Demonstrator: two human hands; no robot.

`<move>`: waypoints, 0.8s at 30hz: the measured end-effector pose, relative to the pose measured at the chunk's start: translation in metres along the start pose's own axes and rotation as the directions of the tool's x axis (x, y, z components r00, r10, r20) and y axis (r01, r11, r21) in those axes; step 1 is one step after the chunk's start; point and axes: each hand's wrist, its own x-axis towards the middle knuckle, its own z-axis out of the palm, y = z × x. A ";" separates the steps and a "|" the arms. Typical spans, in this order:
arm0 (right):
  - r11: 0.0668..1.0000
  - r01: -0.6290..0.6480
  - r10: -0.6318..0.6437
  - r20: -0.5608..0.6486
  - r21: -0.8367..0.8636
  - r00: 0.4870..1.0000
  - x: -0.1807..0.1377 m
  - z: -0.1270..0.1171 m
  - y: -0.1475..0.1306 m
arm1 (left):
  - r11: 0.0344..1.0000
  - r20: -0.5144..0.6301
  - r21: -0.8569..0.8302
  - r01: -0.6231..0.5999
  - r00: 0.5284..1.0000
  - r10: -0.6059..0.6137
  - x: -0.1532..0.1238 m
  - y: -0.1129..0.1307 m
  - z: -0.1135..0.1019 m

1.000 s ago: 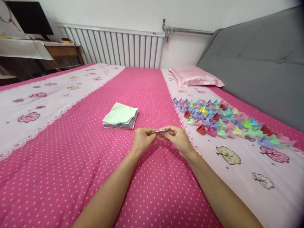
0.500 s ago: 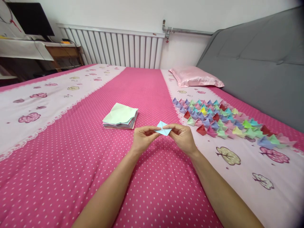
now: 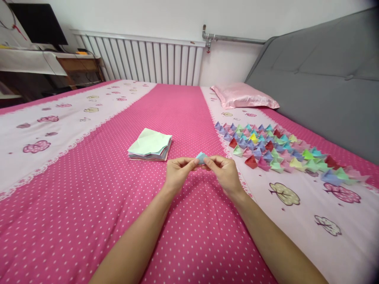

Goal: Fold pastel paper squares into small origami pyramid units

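A small folded piece of light blue paper (image 3: pixel 201 157) is pinched between my two hands, above the pink dotted bedspread (image 3: pixel 189 221). My left hand (image 3: pixel 178 172) grips its left side with thumb and fingers. On the opposite side, my right hand (image 3: pixel 224 173) is closed on it in the same way. The thumbs and fingertips cover much of the paper's lower part. Just beyond my left hand lies a stack of square paper sheets (image 3: pixel 150 142), pale green on top.
Rows of folded paper boats (image 3: pixel 274 152) in many colours stand on the bed to the right. Behind them are a pink pillow (image 3: pixel 244 95) and a grey headboard (image 3: pixel 322 75). A white radiator (image 3: pixel 142 57) lines the wall; a desk with a monitor (image 3: pixel 38 24) stands at the left.
The blue paper was an open diamond shape and now shows as a smaller folded piece. My thumbs have come up over it, closer together. The stack and boats are unchanged.
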 end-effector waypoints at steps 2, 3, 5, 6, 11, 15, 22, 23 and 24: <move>0.998 -0.040 0.041 -0.027 0.041 0.999 -0.001 0.002 0.001 | 0.997 -0.008 -0.053 0.047 0.999 -0.047 0.000 0.000 0.001; 0.997 -0.059 0.061 -0.037 0.057 0.997 -0.002 0.003 0.002 | 0.995 -0.009 -0.079 0.067 0.998 -0.068 0.000 0.000 0.001; 0.993 -0.089 0.094 -0.058 0.079 0.994 -0.003 0.004 0.002 | 0.987 -0.003 -0.127 0.098 0.995 -0.099 0.001 -0.001 0.001; 0.992 -0.096 0.103 -0.073 0.087 0.992 -0.003 0.005 0.002 | 0.983 0.003 -0.146 0.107 0.994 -0.108 0.001 -0.001 0.001; 0.990 -0.084 0.099 -0.130 0.111 0.987 -0.005 0.008 0.004 | 0.976 0.026 -0.176 0.129 0.992 -0.127 0.000 0.000 0.001; 0.991 -0.058 0.076 -0.153 0.117 0.985 -0.006 0.010 0.006 | 0.979 0.043 -0.159 0.127 0.992 -0.122 0.001 0.002 0.002; 0.999 -0.009 0.017 -0.159 0.047 0.987 -0.006 0.009 0.003 | 0.988 0.139 -0.096 0.120 0.985 -0.106 0.005 -0.004 -0.002; 1.000 -0.003 0.007 -0.142 0.026 0.990 -0.006 0.008 0.002 | 0.992 0.155 -0.067 0.110 0.983 -0.099 0.006 -0.005 -0.003; 1.000 0.004 -0.003 -0.121 0.009 0.993 -0.005 0.007 0.002 | 0.994 0.169 -0.032 0.100 0.981 -0.094 0.006 -0.005 -0.004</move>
